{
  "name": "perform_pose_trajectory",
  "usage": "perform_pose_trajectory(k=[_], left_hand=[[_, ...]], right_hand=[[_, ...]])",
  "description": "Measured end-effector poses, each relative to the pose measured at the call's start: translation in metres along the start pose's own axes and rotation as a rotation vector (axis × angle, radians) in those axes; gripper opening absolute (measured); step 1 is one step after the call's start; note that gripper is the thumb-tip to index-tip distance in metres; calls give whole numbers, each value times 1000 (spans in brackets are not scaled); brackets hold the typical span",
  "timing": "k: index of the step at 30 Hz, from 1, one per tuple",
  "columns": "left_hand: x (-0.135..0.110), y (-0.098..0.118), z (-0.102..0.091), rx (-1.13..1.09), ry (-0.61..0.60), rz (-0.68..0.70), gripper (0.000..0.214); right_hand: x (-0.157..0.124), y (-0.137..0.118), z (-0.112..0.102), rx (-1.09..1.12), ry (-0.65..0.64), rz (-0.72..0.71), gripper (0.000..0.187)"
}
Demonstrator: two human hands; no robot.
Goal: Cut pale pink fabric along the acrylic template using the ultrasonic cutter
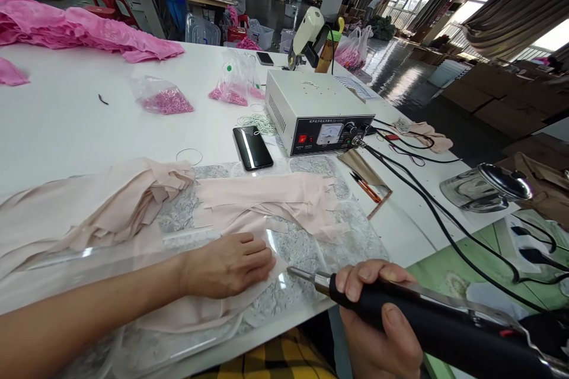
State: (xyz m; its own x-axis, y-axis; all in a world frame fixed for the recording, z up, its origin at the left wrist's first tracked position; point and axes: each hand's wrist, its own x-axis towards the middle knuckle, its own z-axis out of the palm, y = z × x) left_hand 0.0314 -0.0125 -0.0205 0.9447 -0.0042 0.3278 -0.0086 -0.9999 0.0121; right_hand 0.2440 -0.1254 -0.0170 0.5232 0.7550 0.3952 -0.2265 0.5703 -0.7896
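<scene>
My right hand (pixel 377 320) is wrapped round the black handle of a handheld ultrasonic welder (pixel 427 314). Its thin metal tip points left, close to the edge of pale pink fabric (pixel 186 314). On that fabric presses my left hand (pixel 229 263), closed, fingers curled down and together; the fingertips are hidden. Clear plastic (pixel 146 249) with a shiny edge lies by the fabric and my wrist. Beyond my left hand, several pale pink fabric strips (pixel 262 192) lie on a clear, grey-patterned mat (pixel 306 260). A larger pile of the same fabric (pixel 111 201) sits to the left.
A white control box (pixel 288 98) with a dial stands behind the mat, black cables (pixel 427 195) running right. Around it are a phone (pixel 252 148), bags of pink pieces (pixel 166 99), a pen tray (pixel 362 174) and a lidded glass jar (pixel 478 186). Bright pink fabric (pixel 80 26) lies far left.
</scene>
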Motion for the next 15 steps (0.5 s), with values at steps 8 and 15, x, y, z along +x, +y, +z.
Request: perform_pose_trajectory(k=[8,15], left_hand=[[0,-2,-2,23,-34,15,22],[1,-3,-5,16,-50,19,19]], right_hand=[[-1,1,-1,-1,-8,15,12],[2,0,2,2,16,3,14]])
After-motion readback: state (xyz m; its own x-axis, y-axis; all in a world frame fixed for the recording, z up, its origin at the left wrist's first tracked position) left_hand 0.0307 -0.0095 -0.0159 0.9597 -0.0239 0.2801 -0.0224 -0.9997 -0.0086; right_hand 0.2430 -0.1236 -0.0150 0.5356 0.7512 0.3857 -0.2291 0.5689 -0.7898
